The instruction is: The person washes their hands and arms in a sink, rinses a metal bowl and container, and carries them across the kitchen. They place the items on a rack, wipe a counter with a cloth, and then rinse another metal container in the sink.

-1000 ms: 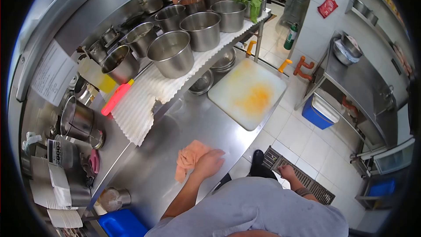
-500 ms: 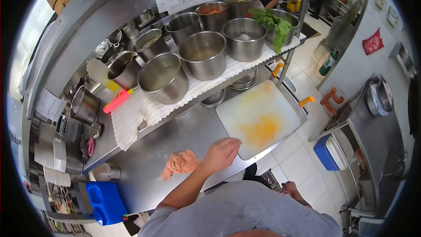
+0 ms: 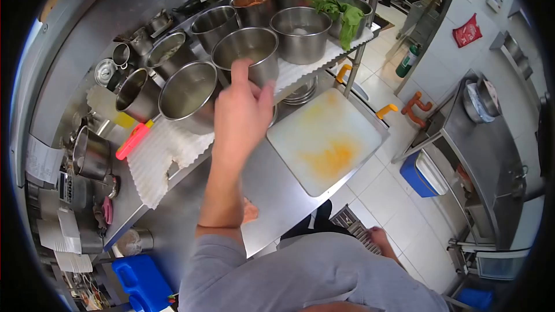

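My left hand [image 3: 241, 107] reaches up to the shelf, forefinger stretched to the near rim of a steel pot [image 3: 263, 58] of cloudy liquid, thumb apart at the pot's side. I see nothing held in it; its other fingers are partly hidden. To its left stands another steel pot [image 3: 188, 101] with cloudy liquid. Under my forearm an orange-pink crumpled cloth [image 3: 250, 211] lies on the steel counter, mostly covered by the arm. My right hand [image 3: 378, 238] hangs low by my side, above the floor; its fingers are too small and hidden to read.
An orange-stained white cutting board [image 3: 324, 144] lies on the counter. Several more steel pots share the shelf, one draped with green leaves [image 3: 347, 23]. A pink-handled tool [image 3: 134, 140] rests at the shelf's left. A blue jug [image 3: 141, 280] stands low left.
My left hand has risen from between the cloth and the cutting board to the pot's rim on the shelf. The view has shifted, and my arm now covers most of the cloth.
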Action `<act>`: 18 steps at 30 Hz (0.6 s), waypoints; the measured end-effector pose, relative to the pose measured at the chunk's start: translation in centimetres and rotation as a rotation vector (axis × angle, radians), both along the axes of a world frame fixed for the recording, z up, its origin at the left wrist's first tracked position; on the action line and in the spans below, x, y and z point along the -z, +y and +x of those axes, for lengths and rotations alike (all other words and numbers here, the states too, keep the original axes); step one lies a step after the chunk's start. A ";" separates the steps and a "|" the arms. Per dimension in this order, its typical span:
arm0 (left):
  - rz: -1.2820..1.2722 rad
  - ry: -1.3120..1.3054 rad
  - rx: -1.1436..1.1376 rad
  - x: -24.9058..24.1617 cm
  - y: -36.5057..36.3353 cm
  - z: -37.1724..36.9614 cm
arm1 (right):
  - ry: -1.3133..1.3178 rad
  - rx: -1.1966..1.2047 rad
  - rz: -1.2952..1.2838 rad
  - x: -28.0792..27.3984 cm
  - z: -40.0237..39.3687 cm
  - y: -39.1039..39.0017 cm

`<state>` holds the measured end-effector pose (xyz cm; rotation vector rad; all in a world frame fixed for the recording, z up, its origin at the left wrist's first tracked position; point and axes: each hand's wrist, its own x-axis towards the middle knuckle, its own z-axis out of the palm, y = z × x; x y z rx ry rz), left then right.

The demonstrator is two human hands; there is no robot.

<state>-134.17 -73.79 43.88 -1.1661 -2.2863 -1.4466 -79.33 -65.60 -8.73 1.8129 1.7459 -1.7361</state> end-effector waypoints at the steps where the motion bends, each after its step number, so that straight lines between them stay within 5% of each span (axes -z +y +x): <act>1: -0.072 0.070 -0.036 0.0 0.5 -0.8 | 0.004 0.041 -0.054 -2.3 0.8 -1.7; 2: -0.147 0.146 -0.072 0.1 0.7 -1.2 | -0.052 0.013 -0.193 -3.6 2.0 -2.8; 5: -0.008 0.158 -0.008 1.0 0.0 0.2 | 0.053 -0.295 0.089 -3.0 8.8 -7.4; 7: 0.022 0.215 0.041 1.5 -0.9 2.1 | -0.192 -0.816 0.556 -0.5 14.7 -9.0; 10: 0.037 0.273 0.139 2.3 -1.7 6.0 | -0.434 -0.844 0.390 1.6 20.3 -10.4; 16: -0.068 0.362 0.523 4.8 -0.4 18.4 | -0.359 -0.716 0.538 2.7 28.6 -8.6; 18: -0.098 0.275 0.623 6.5 1.3 24.1 | -0.233 -0.112 0.407 1.0 29.0 -5.8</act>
